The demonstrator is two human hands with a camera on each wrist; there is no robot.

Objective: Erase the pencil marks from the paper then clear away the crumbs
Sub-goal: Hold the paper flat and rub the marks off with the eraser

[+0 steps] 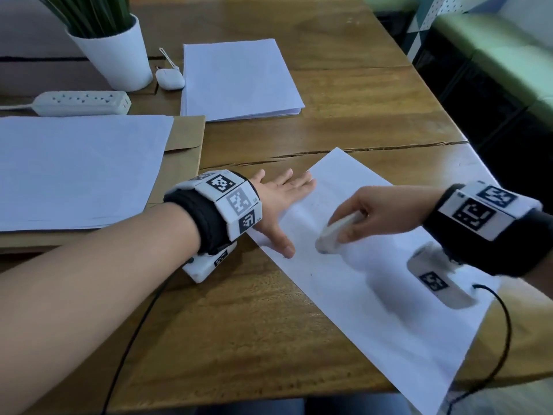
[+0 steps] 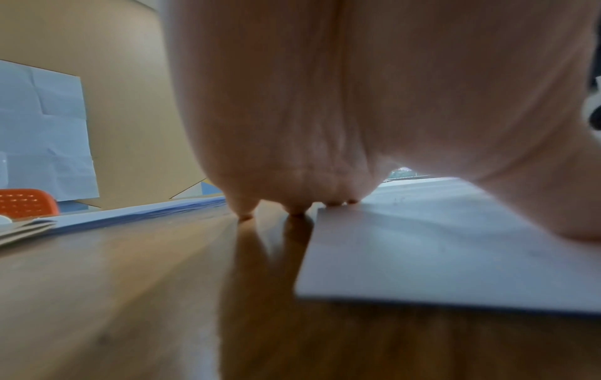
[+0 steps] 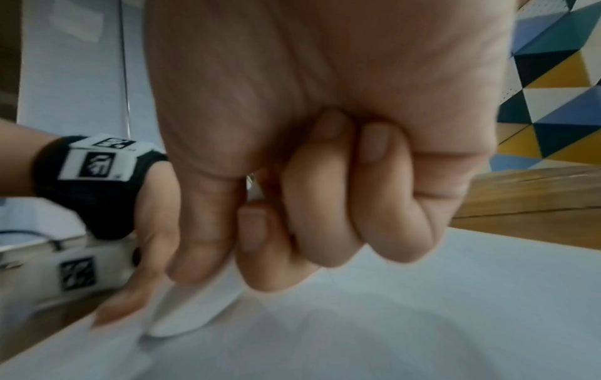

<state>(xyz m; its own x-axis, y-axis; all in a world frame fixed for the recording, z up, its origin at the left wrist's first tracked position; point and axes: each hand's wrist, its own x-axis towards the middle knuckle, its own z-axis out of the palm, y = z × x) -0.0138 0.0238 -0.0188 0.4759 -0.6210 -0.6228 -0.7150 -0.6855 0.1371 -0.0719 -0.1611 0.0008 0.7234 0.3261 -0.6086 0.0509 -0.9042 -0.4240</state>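
Note:
A white sheet of paper (image 1: 374, 265) lies slanted on the wooden table (image 1: 239, 324), with faint pencil marks near its left part. My left hand (image 1: 281, 202) lies flat with fingers spread, pressing the sheet's left edge (image 2: 422, 244); its thumb rests on the paper. My right hand (image 1: 368, 214) grips a white eraser (image 1: 332, 232), whose lower end touches the paper and looks blurred. In the right wrist view the curled fingers (image 3: 325, 218) pinch the eraser (image 3: 195, 311) against the sheet (image 3: 390, 334). A few dark specks lie on the paper near the thumb.
A stack of white paper (image 1: 239, 79) sits at the back. To the left a large sheet lies on a brown envelope (image 1: 185, 139). A white plant pot (image 1: 116, 52), an earbuds case (image 1: 170, 79) and a power strip (image 1: 80, 102) stand at the far left.

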